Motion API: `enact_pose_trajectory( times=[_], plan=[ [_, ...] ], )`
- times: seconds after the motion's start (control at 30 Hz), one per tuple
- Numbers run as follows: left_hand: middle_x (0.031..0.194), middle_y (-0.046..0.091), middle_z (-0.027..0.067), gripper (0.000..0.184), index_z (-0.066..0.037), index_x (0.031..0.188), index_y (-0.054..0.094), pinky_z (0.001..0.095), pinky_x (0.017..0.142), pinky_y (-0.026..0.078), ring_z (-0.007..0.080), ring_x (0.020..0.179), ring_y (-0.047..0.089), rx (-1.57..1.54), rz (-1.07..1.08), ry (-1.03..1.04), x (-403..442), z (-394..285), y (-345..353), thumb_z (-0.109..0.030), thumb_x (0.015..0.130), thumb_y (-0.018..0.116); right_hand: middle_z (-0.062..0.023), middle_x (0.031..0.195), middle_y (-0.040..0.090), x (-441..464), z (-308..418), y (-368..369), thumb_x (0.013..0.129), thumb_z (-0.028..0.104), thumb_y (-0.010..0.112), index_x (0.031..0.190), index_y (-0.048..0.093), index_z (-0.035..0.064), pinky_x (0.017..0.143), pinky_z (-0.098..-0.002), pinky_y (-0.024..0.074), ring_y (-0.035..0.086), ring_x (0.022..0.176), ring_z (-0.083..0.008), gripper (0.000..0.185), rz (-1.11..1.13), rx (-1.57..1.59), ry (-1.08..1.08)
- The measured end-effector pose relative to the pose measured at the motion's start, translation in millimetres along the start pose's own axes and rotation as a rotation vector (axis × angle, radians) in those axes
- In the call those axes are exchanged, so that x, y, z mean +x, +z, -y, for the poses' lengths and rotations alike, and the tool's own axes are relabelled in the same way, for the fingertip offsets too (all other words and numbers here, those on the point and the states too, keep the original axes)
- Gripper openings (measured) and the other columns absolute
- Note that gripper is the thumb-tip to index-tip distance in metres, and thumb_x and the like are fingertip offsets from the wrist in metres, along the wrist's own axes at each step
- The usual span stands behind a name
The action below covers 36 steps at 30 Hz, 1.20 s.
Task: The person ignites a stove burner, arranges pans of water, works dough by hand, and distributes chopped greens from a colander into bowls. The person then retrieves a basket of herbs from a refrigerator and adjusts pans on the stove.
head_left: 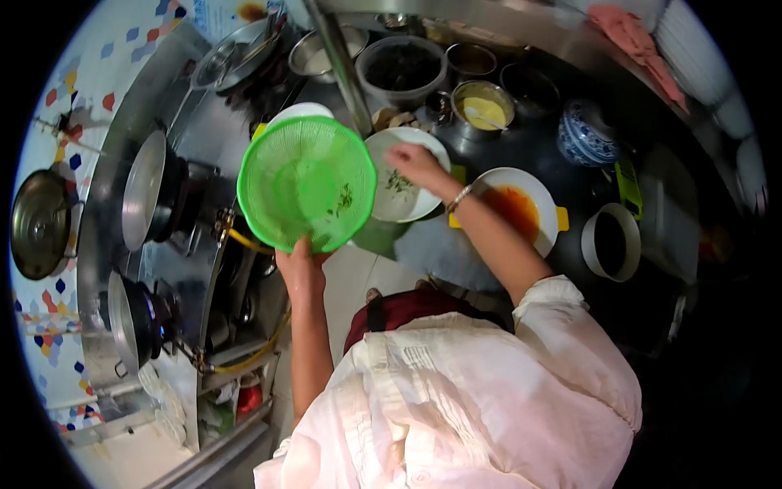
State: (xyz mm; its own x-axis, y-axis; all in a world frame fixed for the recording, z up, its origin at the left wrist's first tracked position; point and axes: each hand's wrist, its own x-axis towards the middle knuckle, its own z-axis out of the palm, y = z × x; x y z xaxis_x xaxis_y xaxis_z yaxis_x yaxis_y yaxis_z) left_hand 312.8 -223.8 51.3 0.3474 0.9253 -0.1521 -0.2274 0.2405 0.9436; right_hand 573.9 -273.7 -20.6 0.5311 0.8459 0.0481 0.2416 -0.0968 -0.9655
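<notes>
My left hand (pixel 301 262) grips the near rim of a bright green plastic colander (pixel 281 183), which is held up and tilted towards me. A small heap of chopped green herbs (pixel 344 200) lies inside it, on the right. Over a white bowl (pixel 387 210) beside the colander is my right hand (pixel 415 165), its fingers drawn together; whatever they may hold is hidden. More chopped herbs (pixel 399 182) lie in that bowl, just below the hand. Under my right forearm, a white dish with yellow handles (pixel 544 198) contains red-orange sauce.
Two woks (pixel 145 191) stand on burners at left; a blue flame shows under the nearer one. At the back are a metal bowl of yellow liquid (pixel 482 107) and a tub of dark food (pixel 401 65). A blue-and-white lidded pot (pixel 586 134) stands at right.
</notes>
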Motion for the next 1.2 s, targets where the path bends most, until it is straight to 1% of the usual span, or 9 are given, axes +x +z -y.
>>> enact_pose_trajectory(
  times=[0.1, 0.2, 0.33, 0.43, 0.6, 0.73, 0.9, 0.97, 1.2],
  plan=[
    [0.111, 0.048, 0.0187, 0.046, 0.005, 0.122, 0.035, 0.0401, 0.061, 0.056, 0.0305, 0.089, 0.058, -0.122, 0.054, -0.112, -9, 1, 6, 0.003, 0.077, 0.041, -0.0053, 0.095, 0.058, -31, 51, 0, 0.084, 0.033, 0.058, 0.113, 0.047, 0.0012, 0.061, -0.0245, 0.047, 0.055, 0.072, -0.0117, 0.044, 0.198, 0.164, 0.175],
    [0.109, 0.05, 0.0194, 0.044, 0.007, 0.121, 0.035, 0.0401, 0.062, 0.056, 0.0309, 0.089, 0.058, -0.142, 0.145, -0.14, -27, -9, 25, 0.0, 0.078, 0.042, -0.0151, 0.087, 0.057, -52, 64, -19, 0.081, 0.023, 0.056, 0.108, 0.044, -0.0031, 0.058, -0.032, 0.0476, 0.057, 0.07, -0.0162, 0.039, 0.044, 0.008, -0.189],
    [0.11, 0.05, 0.0198, 0.043, 0.007, 0.121, 0.035, 0.0421, 0.066, 0.056, 0.032, 0.094, 0.057, -0.109, 0.416, -0.144, -46, -39, 68, -0.012, 0.085, 0.049, -0.0141, 0.093, 0.057, -100, 119, -86, 0.083, 0.016, 0.05, 0.11, 0.045, -0.0042, 0.073, -0.033, 0.0455, 0.055, 0.083, -0.0177, 0.034, -0.157, -0.119, -0.196],
    [0.112, 0.052, 0.0192, 0.055, 0.007, 0.12, 0.037, 0.0373, 0.065, 0.056, 0.0302, 0.093, 0.059, -0.108, 0.632, -0.132, -57, -49, 102, -0.036, 0.088, 0.049, -0.0095, 0.097, 0.057, -135, 152, -137, 0.084, 0.012, 0.049, 0.109, 0.046, -0.004, 0.076, -0.0286, 0.0449, 0.053, 0.086, -0.0135, 0.031, -0.218, -0.031, -0.058],
    [0.116, 0.046, 0.023, 0.064, 0.009, 0.126, 0.027, 0.0403, 0.077, 0.051, 0.0324, 0.094, 0.057, -0.129, 0.844, -0.402, -44, -7, 128, -0.036, 0.087, 0.051, -0.0075, 0.098, 0.057, -153, 120, -179, 0.082, 0.009, 0.046, 0.107, 0.048, -0.004, 0.072, -0.0262, 0.0459, 0.053, 0.086, -0.0111, 0.028, -0.248, 0.151, 0.118],
    [0.107, 0.052, 0.0243, 0.069, 0.008, 0.131, 0.019, 0.0395, 0.081, 0.05, 0.0363, 0.094, 0.057, -0.062, 0.696, -0.403, -55, 2, 113, -0.034, 0.087, 0.052, -0.0047, 0.083, 0.058, -120, 25, -216, 0.084, 0.009, 0.041, 0.108, 0.049, 0.0011, 0.05, -0.0273, 0.0481, 0.056, 0.063, -0.0135, 0.026, -0.517, 0.499, 0.172],
    [0.103, 0.055, 0.0236, 0.062, 0.009, 0.129, 0.024, 0.04, 0.078, 0.05, 0.0354, 0.09, 0.059, 0.023, 0.408, -0.401, -49, 13, 43, -0.019, 0.084, 0.054, -0.0052, 0.095, 0.055, -32, -24, -249, 0.082, 0.01, 0.052, 0.111, 0.047, 0.004, 0.069, -0.0331, 0.0483, 0.051, 0.092, -0.0197, 0.03, -0.868, 0.604, 0.05],
    [0.102, 0.056, 0.0224, 0.057, 0.009, 0.128, 0.025, 0.0394, 0.079, 0.049, 0.0336, 0.09, 0.059, 0.042, 0.201, -0.413, -55, 9, 8, -0.015, 0.084, 0.052, -0.0023, 0.077, 0.057, 3, -63, -268, 0.082, 0.025, 0.053, 0.079, 0.062, 0.0048, 0.064, -0.0285, 0.0438, 0.052, 0.074, -0.0137, 0.023, -0.428, -0.166, -0.169],
    [0.104, 0.051, 0.0202, 0.055, 0.01, 0.126, 0.028, 0.0324, 0.077, 0.051, 0.0278, 0.086, 0.06, -0.112, -0.027, -0.369, -76, -5, -41, -0.011, 0.082, 0.054, -0.0074, 0.072, 0.058, 52, -117, -288, 0.082, 0.026, 0.053, 0.077, 0.062, 0.0036, 0.058, -0.0314, 0.0451, 0.055, 0.067, -0.018, 0.024, -0.872, -0.654, 0.252]
  ],
)
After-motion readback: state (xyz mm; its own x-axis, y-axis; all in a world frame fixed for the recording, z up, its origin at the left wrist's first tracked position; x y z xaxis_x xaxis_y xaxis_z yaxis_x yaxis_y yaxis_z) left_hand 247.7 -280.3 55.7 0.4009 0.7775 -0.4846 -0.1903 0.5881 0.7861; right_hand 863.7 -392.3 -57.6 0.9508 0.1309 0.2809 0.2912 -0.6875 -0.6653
